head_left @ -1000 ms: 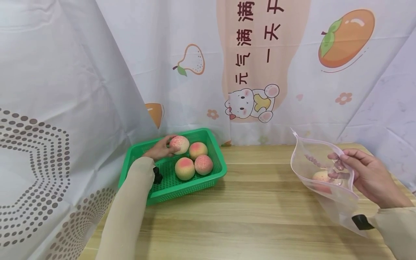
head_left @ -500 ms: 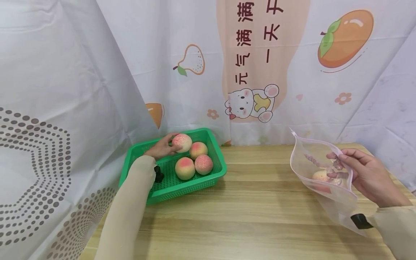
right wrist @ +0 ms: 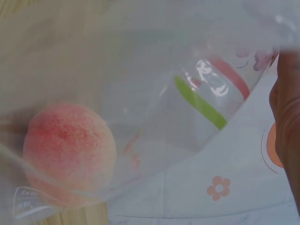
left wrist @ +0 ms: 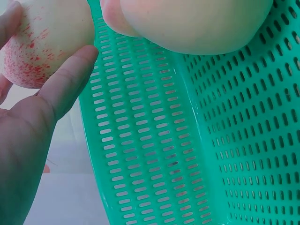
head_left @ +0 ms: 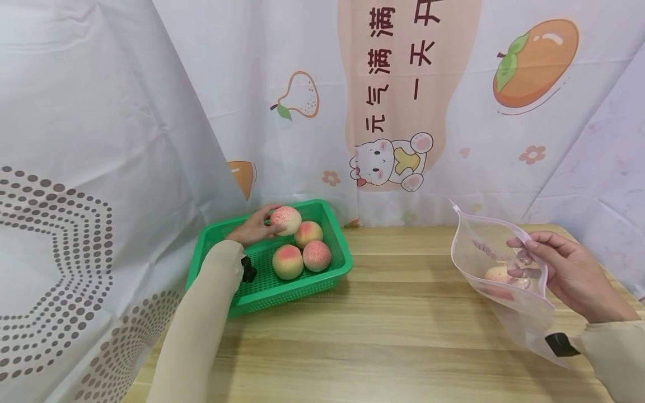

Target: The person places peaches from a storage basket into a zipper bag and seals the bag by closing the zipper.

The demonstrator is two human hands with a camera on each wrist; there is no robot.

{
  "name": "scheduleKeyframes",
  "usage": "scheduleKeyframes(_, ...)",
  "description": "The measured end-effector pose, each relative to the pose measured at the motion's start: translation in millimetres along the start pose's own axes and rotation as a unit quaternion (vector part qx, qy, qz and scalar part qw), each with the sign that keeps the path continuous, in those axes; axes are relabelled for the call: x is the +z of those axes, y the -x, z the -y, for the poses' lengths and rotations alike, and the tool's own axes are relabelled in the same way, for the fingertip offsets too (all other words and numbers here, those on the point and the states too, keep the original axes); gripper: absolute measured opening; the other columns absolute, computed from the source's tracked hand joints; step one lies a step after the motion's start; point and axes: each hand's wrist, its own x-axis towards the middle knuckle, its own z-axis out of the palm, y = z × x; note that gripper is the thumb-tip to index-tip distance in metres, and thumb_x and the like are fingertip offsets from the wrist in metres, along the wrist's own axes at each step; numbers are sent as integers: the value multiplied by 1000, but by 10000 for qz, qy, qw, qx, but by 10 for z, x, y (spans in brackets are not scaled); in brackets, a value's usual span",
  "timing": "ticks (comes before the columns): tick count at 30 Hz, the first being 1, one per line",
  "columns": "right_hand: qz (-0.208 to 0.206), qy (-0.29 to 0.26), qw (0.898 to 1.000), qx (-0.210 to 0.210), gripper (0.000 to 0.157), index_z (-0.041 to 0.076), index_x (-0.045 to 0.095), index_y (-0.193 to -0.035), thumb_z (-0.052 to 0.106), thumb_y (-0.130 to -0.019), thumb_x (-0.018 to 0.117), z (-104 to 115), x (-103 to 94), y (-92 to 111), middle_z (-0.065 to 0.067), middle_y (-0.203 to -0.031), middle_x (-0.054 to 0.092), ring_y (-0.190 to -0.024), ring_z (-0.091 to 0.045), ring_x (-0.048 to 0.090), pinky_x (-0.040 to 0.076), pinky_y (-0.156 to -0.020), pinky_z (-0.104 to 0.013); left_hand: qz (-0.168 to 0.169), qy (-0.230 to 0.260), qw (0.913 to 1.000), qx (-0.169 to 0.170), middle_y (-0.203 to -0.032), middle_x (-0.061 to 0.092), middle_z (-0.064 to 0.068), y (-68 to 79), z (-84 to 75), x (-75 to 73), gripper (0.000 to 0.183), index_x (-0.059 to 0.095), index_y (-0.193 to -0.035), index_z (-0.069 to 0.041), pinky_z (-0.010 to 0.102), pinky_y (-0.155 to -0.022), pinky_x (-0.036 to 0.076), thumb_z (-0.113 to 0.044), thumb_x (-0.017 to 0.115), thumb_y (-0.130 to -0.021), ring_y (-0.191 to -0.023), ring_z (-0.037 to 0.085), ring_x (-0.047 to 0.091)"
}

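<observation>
My left hand [head_left: 256,226] grips a speckled pink and cream peach [head_left: 286,220] near the back of a green perforated basket [head_left: 282,296]. In the left wrist view, thumb and fingers curl round that peach [left wrist: 51,37] beside the basket wall. Three more peaches lie together in the basket, one of them a yellowish peach [head_left: 288,262] with a pink top. On the right, my right hand [head_left: 574,271] pinches the rim of a clear zip bag [head_left: 468,263], whose mouth gapes. Inside the bag rests another peach [right wrist: 70,154], seen through the plastic.
A wooden table [head_left: 393,313] spans the space between basket and bag. Behind it hangs a white printed curtain [head_left: 302,140], close to the basket's back rim. Another curtain with dots [head_left: 101,168] hangs along the left side.
My left hand has shifted slightly right and up with the speckled peach, over the back of the basket. The right hand and bag stay nearly still.
</observation>
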Motion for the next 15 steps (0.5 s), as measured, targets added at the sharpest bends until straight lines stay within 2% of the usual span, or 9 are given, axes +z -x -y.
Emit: scheduleKeyframes(15,-23,106,9999,17,36,-7,64,-107,-12,-104,28,1,6,7,-12,-115,69,-85,-23,69,59,-73,-41,154,-57,9997,182,-140,40,26,-19,-52,52,68,23,-158,-11,46,-95,51,-15,61,-101,-123,40,53)
